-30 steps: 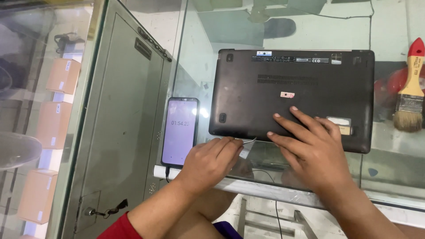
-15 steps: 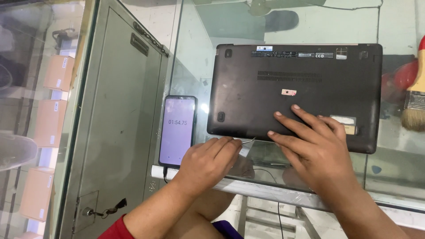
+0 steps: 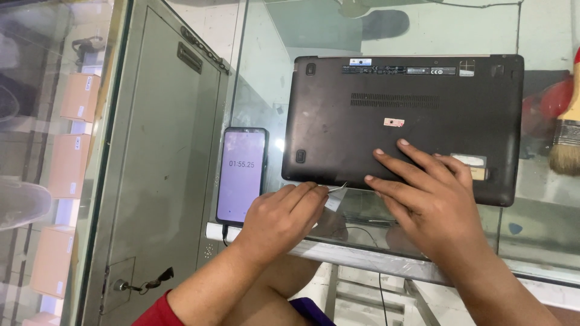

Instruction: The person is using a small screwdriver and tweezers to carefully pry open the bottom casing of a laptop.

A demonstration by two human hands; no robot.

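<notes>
Change since earlier frame: hands and laptop keep their places relative to each other; the view has drifted slightly, so the brush sits further toward the right edge.
Laptop (image 3: pixel 405 121): dark, closed, lying underside up on the glass counter (image 3: pixel 266 72); long axis runs left to right, near edge facing the person.
Left hand (image 3: pixel 281 214): curled narrow around a thin metal pry tool (image 3: pixel 337 189), pinched between fingers and thumb.
Tool position: tip points right and away, touching or just short of the laptop's near edge; which of the two cannot be told.
Right hand (image 3: pixel 432 196): fingers spread wide, pressed flat on the laptop's underside near its near edge, holding nothing.
Key relation: the laptop's near-edge seam lies just beyond the left hand, between the two hands; the left hand is nearer to it.
Phone (image 3: pixel 241 172): screen lit purple, lying just left of the laptop.
Brush (image 3: pixel 567 142): at the far right, well apart from both hands.
</notes>
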